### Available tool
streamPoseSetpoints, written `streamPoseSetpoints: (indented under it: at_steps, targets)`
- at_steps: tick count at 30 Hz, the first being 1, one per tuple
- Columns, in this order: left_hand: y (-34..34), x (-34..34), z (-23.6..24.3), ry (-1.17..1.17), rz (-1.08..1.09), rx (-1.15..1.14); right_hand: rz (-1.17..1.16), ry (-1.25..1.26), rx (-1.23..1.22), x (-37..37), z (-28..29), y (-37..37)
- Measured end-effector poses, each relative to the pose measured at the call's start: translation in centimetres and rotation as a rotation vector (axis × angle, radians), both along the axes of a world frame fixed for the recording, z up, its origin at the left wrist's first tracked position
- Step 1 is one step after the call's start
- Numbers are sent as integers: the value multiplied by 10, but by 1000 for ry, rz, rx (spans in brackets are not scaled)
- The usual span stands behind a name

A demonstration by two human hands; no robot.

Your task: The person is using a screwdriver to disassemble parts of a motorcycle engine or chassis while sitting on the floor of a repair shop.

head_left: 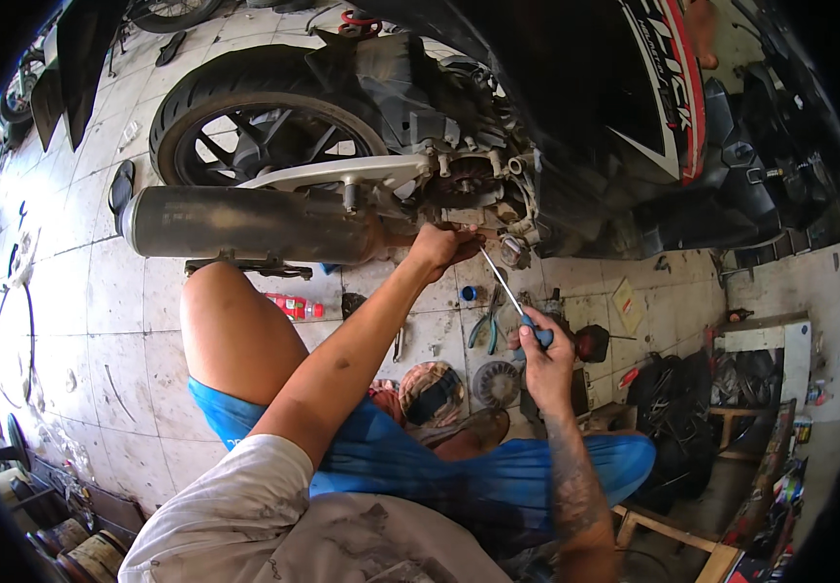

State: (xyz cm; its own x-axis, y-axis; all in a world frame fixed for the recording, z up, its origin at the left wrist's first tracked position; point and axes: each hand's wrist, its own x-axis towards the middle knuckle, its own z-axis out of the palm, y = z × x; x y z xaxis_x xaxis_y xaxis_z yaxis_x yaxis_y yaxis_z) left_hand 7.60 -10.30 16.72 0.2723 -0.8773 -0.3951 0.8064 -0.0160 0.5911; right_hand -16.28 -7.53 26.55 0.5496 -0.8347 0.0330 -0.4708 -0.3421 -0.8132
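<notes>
My right hand (543, 358) is closed round the blue handle of a screwdriver (538, 325). Its long metal shaft slants up and left, with the tip close to my left fingers. My left hand (444, 250) reaches under the engine (469, 185) of a motorbike, its fingers curled at the lower casing beside the exhaust pipe. Whatever those fingers grip is hidden. Left of that hand runs the large dull muffler (255, 222), below the rear wheel (265, 126) and a light metal swingarm (342, 173).
Pliers (483, 325) with teal handles, a blue cap (470, 292) and a round finned part (496, 385) lie on the tiled floor. A red bottle (294, 306) rests near my left knee. To the right stand a dark bag (672, 418) and a wooden-legged stool (672, 530).
</notes>
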Motion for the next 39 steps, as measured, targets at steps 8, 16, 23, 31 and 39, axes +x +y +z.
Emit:
streamPoseSetpoints:
  at_steps: [8,16,23,31,39]
  targets:
    - [-30,6,-12,84,201,-86,-183,-380,263,48,-63,-9]
    - [-29,9,-3,8,84,-144,-212,-546,325,58,-73,-24]
    - [-29,5,1,-104,194,-183,-284,-643,445,74,-81,-13]
    - [5,13,18,-432,-394,-90,-361,-810,590,106,-87,-3]
    - [12,11,10,-194,-504,-133,67,-323,545,72,-66,32]
